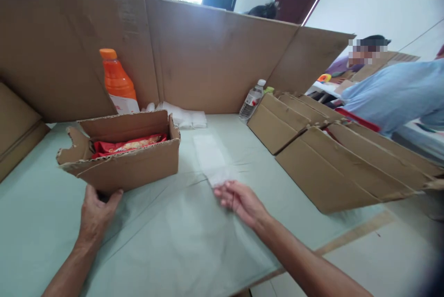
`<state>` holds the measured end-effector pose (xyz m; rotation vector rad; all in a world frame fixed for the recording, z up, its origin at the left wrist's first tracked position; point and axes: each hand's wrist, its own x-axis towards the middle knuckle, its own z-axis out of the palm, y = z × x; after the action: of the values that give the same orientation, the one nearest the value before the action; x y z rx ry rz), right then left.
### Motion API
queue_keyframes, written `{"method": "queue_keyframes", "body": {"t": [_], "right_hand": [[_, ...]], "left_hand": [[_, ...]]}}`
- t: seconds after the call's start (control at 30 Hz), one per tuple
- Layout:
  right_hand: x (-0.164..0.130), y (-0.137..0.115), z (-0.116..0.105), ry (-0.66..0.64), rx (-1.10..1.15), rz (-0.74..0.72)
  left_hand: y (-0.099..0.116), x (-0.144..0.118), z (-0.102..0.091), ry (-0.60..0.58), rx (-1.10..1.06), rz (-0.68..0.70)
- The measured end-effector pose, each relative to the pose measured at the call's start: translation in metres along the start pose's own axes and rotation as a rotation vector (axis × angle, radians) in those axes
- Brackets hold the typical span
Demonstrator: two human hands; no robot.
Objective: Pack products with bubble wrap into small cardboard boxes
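My left hand (pixel 95 209) rests against the near bottom edge of a small open cardboard box (pixel 135 165), thumb touching it. Inside that box lie red snack packets (pixel 128 145). My right hand (pixel 239 201) pinches the near end of a clear plastic bag (pixel 213 158) that lies flat on the pale green table cover (pixel 173 232), stretching away from me.
An orange drink bottle (pixel 118 82) and a stack of clear bags (pixel 183 116) stand behind the box. A water bottle (pixel 251 100) and two large open cartons (pixel 347 163) lie to the right. Cardboard walls (pixel 215 56) ring the table. A person in a blue shirt (pixel 391 93) sits far right.
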<state>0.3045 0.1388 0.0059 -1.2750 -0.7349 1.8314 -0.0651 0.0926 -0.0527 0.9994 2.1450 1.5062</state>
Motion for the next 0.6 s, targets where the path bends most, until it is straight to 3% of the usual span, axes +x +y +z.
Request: {"method": "queue_keyframes", "body": {"t": [0.07,0.13,0.23,0.37,0.5,0.6], "right_hand": [[-0.023,0.017,0.002,-0.206,-0.124,0.202],[-0.037,0.017,0.007,-0.378,-0.312,0.235],[-0.033,-0.006,0.022,-0.362,-0.554,-0.086],[0.019,-0.034,0.055,-0.213,-0.705,-0.474],[0.08,-0.027,0.089,-0.245,-0.772,-0.601],[0.102,-0.009,0.104,-0.322,-0.789,-0.624]], "left_hand": [[0.003,-0.002,0.0,-0.017,-0.04,0.022],[0.004,-0.003,0.0,-0.032,-0.063,0.037],[0.005,-0.004,0.0,-0.03,-0.067,0.045],[0.01,-0.007,-0.003,0.0,-0.008,0.067],[0.017,-0.008,-0.007,0.072,0.032,0.057],[0.019,-0.007,-0.007,0.015,-0.07,-0.031]]}}
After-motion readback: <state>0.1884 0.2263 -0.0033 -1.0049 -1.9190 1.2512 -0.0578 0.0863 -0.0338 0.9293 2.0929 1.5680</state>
